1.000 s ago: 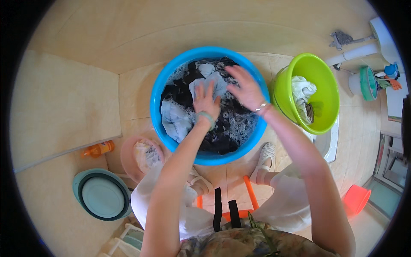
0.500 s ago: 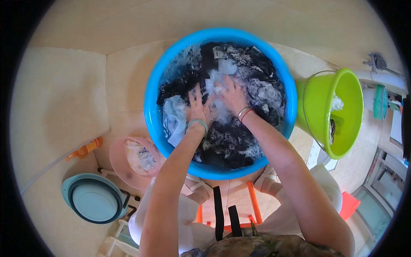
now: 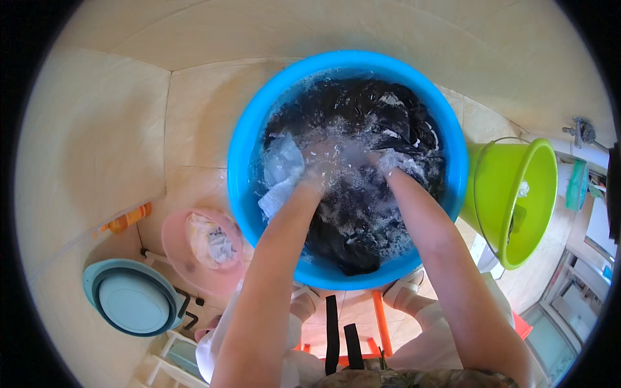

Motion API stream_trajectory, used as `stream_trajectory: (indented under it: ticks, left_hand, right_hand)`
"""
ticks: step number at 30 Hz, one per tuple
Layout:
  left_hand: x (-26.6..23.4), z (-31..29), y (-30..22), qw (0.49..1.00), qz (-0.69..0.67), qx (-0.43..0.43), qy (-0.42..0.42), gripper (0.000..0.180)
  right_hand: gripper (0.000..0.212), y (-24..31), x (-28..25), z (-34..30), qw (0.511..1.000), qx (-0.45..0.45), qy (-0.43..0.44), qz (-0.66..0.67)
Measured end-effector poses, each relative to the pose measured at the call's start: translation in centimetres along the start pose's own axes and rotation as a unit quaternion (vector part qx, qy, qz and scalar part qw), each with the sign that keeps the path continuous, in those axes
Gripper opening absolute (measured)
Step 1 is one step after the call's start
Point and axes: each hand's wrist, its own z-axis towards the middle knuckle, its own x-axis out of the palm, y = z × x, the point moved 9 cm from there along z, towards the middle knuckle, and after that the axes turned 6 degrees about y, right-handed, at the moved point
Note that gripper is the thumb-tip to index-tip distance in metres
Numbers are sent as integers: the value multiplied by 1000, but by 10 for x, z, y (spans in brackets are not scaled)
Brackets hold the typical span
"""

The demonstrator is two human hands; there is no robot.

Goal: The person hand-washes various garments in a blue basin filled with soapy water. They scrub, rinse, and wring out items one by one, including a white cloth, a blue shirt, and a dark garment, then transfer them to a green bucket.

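A large blue basin [image 3: 457, 161] holds soapy water and dark, soaked laundry [image 3: 369, 97]. Both of my arms reach down into it, wrist-deep. My left hand [image 3: 315, 176] is under the water beside a pale blue-white cloth [image 3: 283, 161] at the basin's left. My right hand [image 3: 383, 160] is sunk among the dark clothes, with froth round the wrist. Splashing water and suds hide the fingers of both hands, so what they touch or grip does not show.
To the right, a lime-green bucket [image 3: 542, 213] leans, with some white material inside. A pink basin [image 3: 178, 249] with light cloths stands at the left, near a blue-grey folding basin [image 3: 97, 278] and an orange bottle [image 3: 132, 218]. An orange stool [image 3: 381, 320] is below me.
Both hands have pushed down below the surface, where earlier their spread fingers showed on top. The pale foamy items near them have sunk and the water is churned. My view has shifted slightly.
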Motion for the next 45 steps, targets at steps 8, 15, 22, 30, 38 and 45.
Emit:
stream_trajectory:
  ticks: [8,15,22,30,38,45]
  left_hand:
    - [-53,-110,3,972,-33,90,-213,64]
    - [-88,-204,-34,872,-22,237,-429,74]
    - [-92,-217,-4,702,-508,209,-453,50]
    - [1,-185,132,779,-487,-78,-388,63]
    - [-13,-182,91,785,-485,-19,-385,25]
    - [-48,-226,22,779,-268,30,-566,36]
  right_hand:
    - [32,30,-68,-99,845,-155,-299,416]
    - [26,48,-117,-207,764,-201,-240,564]
    - [30,60,-191,-321,586,-266,-238,727]
    - [42,61,-248,-422,462,-389,-323,728]
    - [34,79,-222,-367,470,-403,-145,772]
    - [26,23,-133,-270,803,-220,-276,481]
